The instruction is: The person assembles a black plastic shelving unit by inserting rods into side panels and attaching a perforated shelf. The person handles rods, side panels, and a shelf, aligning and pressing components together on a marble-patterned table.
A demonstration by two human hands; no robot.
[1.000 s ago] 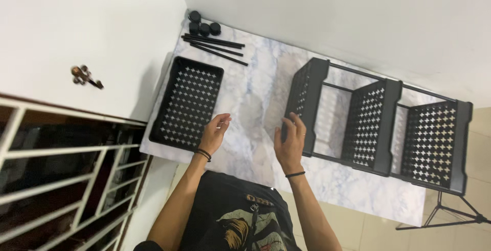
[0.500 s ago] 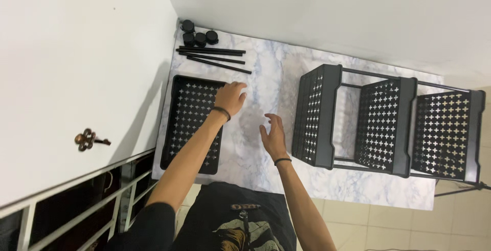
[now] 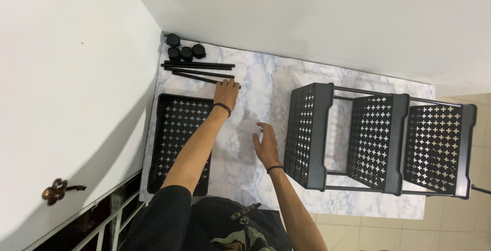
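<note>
Black rods [image 3: 199,71]: left hand [image 3: 226,92] has reached up from the tray [image 3: 179,143] onto them, grip unclear; right hand [image 3: 266,142], off the rack [image 3: 378,138], hovers open.

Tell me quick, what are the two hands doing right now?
Left hand: reaching out, fingertips at the nearest black rod; whether it grips the rod cannot be told.
Right hand: open, fingers spread, holding nothing, above the marble tabletop.

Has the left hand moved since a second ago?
Yes. The left hand has gone from beside the loose tray up to the black rods at the mat's far end.
</note>
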